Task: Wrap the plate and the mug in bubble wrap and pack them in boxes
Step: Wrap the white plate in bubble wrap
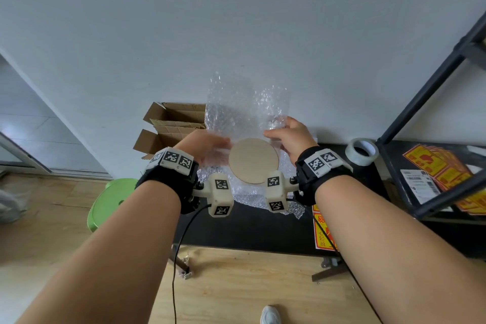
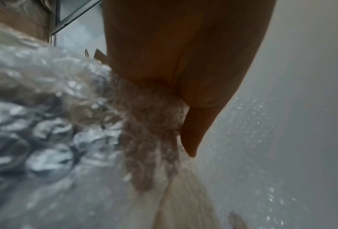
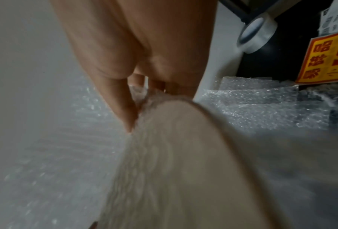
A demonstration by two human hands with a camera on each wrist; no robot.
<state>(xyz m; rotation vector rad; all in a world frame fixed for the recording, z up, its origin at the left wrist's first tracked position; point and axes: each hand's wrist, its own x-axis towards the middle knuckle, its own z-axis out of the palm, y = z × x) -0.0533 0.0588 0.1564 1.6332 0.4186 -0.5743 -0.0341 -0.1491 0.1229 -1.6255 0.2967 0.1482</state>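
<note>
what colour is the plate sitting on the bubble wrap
Plain beige-tan, no pattern: the plate shows best in the head view, on the clear bubble wrap.

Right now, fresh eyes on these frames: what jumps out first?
The round tan plate at centre, held up against a sheet of bubble wrap that rises before the white wall. The left hand and right hand grip it from either side. Open cardboard boxes sit behind on the left.

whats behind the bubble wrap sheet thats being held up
Through the clear bubble wrap sheet only the blurred white wall shows. It covers the right ends of the open brown cardboard boxes; the mug is not visible.
</note>
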